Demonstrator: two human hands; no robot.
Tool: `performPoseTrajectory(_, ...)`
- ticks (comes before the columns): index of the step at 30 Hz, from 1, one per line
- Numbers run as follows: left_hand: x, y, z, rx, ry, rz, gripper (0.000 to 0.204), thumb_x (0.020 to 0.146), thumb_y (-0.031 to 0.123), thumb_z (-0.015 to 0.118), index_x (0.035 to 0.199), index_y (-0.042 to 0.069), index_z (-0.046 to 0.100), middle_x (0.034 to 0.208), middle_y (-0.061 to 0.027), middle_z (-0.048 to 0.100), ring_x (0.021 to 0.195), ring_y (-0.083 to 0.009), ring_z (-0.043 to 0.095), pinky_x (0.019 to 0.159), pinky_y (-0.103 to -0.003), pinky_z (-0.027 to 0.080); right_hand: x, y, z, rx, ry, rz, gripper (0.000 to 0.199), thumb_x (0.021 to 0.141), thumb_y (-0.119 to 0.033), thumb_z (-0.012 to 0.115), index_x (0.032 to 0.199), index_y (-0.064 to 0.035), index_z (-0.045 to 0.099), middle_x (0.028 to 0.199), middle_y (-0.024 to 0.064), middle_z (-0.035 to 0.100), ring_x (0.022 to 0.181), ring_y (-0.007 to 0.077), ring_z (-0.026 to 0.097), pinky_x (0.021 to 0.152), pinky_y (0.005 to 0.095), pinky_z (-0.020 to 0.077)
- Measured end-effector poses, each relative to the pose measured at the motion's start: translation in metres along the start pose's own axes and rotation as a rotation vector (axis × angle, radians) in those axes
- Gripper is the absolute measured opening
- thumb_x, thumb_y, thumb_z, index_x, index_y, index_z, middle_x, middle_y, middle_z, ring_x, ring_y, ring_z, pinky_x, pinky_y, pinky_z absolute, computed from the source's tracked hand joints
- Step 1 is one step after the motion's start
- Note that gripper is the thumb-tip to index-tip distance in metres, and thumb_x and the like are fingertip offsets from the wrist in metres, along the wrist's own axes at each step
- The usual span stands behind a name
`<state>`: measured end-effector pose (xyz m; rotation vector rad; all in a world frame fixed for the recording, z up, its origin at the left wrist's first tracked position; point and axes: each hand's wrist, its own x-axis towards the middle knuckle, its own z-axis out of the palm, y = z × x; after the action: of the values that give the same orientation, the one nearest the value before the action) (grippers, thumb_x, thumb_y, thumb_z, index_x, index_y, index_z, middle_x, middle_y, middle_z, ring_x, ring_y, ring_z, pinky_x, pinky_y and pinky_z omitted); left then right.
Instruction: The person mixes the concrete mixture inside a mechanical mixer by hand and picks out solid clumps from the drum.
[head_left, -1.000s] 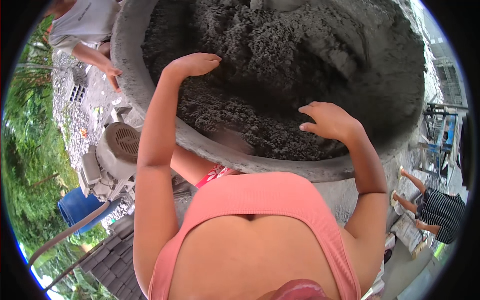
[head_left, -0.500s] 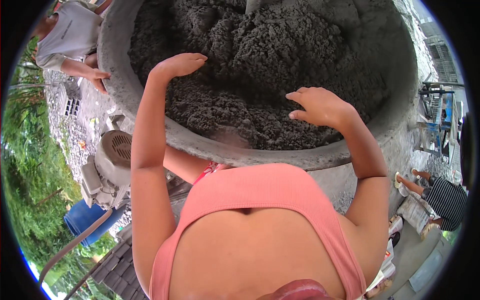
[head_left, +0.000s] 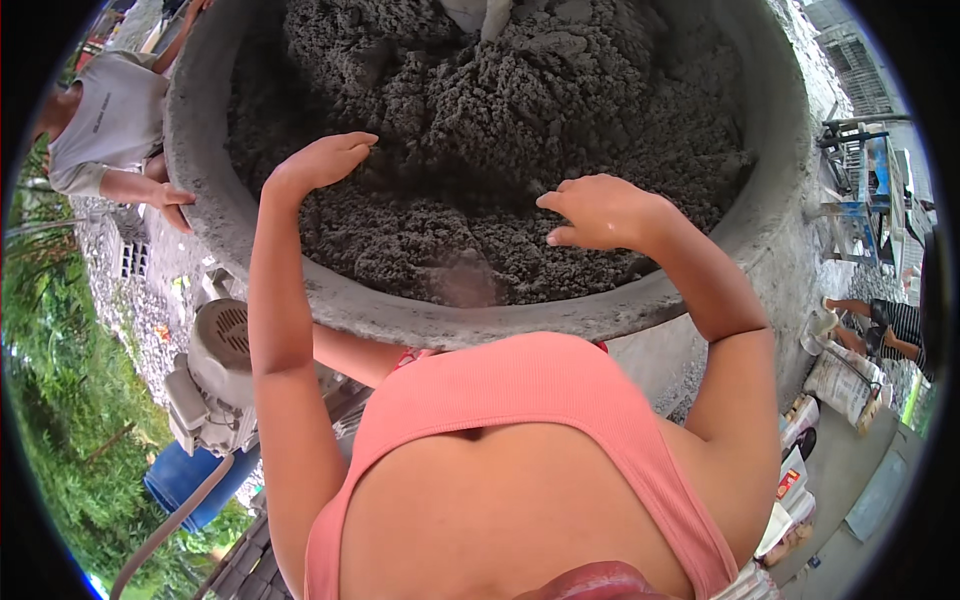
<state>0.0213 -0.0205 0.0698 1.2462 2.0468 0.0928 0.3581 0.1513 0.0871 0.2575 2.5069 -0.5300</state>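
Observation:
A large round mixer pan (head_left: 420, 322) holds dark grey, crumbly wet concrete (head_left: 470, 150). My left hand (head_left: 318, 165) is stretched out above the left part of the mix, palm turned down, with nothing in it. On the other side, my right hand (head_left: 608, 212) hovers over the right part, thumb apart from the fingers, also bare of any object. Whether either hand touches the concrete I cannot tell. A mortar-coated metal mixing arm (head_left: 495, 18) sticks into the heap at the far side.
At the far left a person in a grey shirt (head_left: 110, 115) rests a hand on the pan's rim. An electric motor (head_left: 220, 345) and a blue barrel (head_left: 195, 485) are at left. A blue metal frame (head_left: 872, 190) and another person in striped clothing (head_left: 905, 330) are at right.
The view has shifted, so the pan sits further left and more of the mixing arm shows. Both hands stay over the concrete. The person at right has moved to the edge of view.

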Motion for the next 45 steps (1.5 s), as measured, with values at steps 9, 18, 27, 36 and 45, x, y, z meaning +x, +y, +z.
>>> performPoseTrajectory(9,-0.001,0.001,-0.002,-0.010,-0.001,0.003,0.045,0.098,0.024,0.047,0.140,0.009,0.049,0.135,-0.0132,0.057,0.128,-0.0259,0.051,0.105,-0.035,0.039,0.003,0.002,0.001,-0.008,-0.014,0.001,0.048,0.090,-0.039,0.063,0.124,-0.0057,0.058,0.113,0.0167,0.064,0.110,0.0344,0.060,0.093,0.0449,0.0484)
performPoseTrajectory(18,-0.005,-0.005,0.000,0.019,0.060,0.081,0.044,0.099,0.026,0.046,0.140,0.010,0.049,0.132,-0.0123,0.060,0.124,-0.0266,0.054,0.103,-0.034,0.041,-0.001,-0.006,-0.007,-0.009,-0.063,0.028,0.053,0.091,-0.037,0.063,0.133,-0.0054,0.054,0.124,0.0161,0.059,0.116,0.0345,0.056,0.098,0.0446,0.0451)
performPoseTrajectory(27,-0.007,0.005,-0.005,-0.016,0.034,0.061,0.043,0.100,0.024,0.045,0.140,0.009,0.049,0.133,-0.0123,0.059,0.126,-0.0245,0.053,0.104,-0.034,0.040,-0.001,-0.001,0.000,-0.005,0.001,0.005,0.052,0.090,-0.038,0.063,0.130,-0.0055,0.056,0.122,0.0170,0.061,0.116,0.0349,0.057,0.097,0.0452,0.0456)
performPoseTrajectory(36,-0.003,-0.003,-0.006,-0.101,0.036,0.056,0.043,0.098,0.024,0.046,0.137,0.007,0.052,0.136,-0.0119,0.057,0.128,-0.0261,0.051,0.107,-0.033,0.037,0.006,0.002,0.002,-0.056,-0.047,-0.006,0.046,0.092,-0.042,0.061,0.117,-0.0033,0.061,0.107,0.0168,0.066,0.106,0.0346,0.062,0.088,0.0471,0.0510)
performPoseTrajectory(45,-0.007,-0.011,-0.003,-0.155,0.034,0.083,0.043,0.097,0.023,0.045,0.135,0.005,0.053,0.135,-0.0129,0.058,0.127,-0.0263,0.051,0.106,-0.033,0.038,0.001,-0.004,-0.013,-0.029,-0.076,0.004,0.053,0.091,-0.039,0.062,0.131,-0.0050,0.054,0.120,0.0189,0.060,0.114,0.0360,0.057,0.096,0.0459,0.0460)
